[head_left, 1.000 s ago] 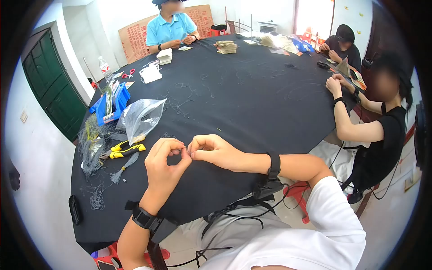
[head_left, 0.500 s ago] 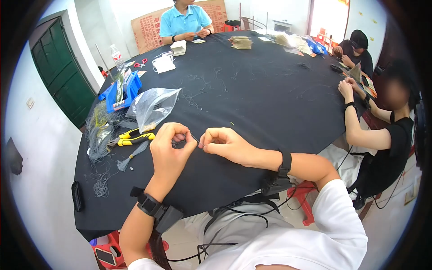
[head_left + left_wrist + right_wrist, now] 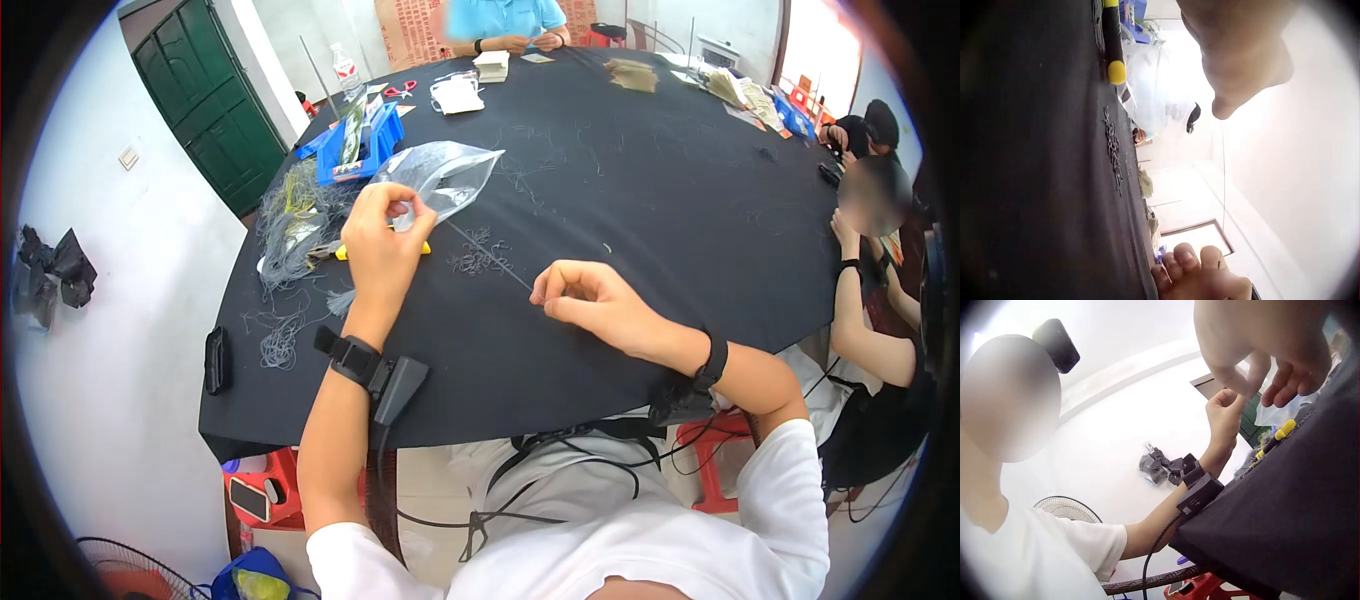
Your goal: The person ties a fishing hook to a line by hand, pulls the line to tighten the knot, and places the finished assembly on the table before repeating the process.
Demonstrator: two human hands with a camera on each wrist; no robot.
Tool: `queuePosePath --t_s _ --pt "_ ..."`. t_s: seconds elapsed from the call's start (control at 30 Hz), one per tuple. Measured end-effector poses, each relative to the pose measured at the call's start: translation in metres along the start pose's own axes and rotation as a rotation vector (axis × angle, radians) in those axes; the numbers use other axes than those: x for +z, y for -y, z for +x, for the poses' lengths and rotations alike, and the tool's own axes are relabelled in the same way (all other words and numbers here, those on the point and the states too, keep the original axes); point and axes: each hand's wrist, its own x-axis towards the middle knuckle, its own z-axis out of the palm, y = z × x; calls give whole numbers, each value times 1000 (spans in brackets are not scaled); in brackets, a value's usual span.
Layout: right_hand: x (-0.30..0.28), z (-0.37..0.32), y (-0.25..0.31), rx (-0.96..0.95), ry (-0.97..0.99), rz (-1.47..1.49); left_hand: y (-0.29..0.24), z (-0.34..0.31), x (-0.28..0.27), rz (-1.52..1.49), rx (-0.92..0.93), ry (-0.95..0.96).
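Observation:
A thin grey line runs taut and slanting between my two hands over the table; in the left wrist view the line shows as a fine dark thread. My left hand pinches one end with thumb and forefinger, in front of the clear plastic bag. Lower and further right, my right hand pinches the other end between thumb and forefinger. Beneath the line lies a small heap of short, curled grey pieces. Yellow-and-black pliers lie behind the left hand, partly hidden by it.
Tangled grey line and a blue bin sit on the left of the black-covered table. Red scissors, a bottle and card stacks stand further back. Other people sit around the table.
My hands have moved from almost touching to well apart, drawing the line straight between them. The head view has shifted, and the heap of grey pieces now shows beneath.

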Motion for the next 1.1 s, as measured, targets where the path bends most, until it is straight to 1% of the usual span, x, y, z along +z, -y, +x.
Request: queuePosePath --t_s 0.1,0.17,0.27,0.37,0.5,0.53,0.6,0.73,1.0,1.1 --pt "0 -2 2 -99 7 -53 11 3 -5 -3 16 -48" --pt "-1 -4 10 -59 33 -20 22 5 -7 25 -71 -70" --pt "-3 -5 15 -37 58 -68 31 9 -12 79 -84 -135" --pt "-4 -3 12 -62 69 -95 47 9 -18 70 -148 -158" --pt "-4 -3 9 -76 82 -102 60 10 -24 112 -188 -171" --pt "-4 -4 10 -56 89 -87 60 10 -26 126 -172 -188" --pt "-5 -4 11 -22 99 -55 69 11 -29 138 -196 -188" --pt "-7 0 11 -54 86 -24 77 10 -31 137 -243 -188" --pt "-9 0 11 -49 101 -56 79 8 -28 135 -243 -182" --pt "-9 -1 14 -21 89 -4 79 7 -26 124 -278 -174"
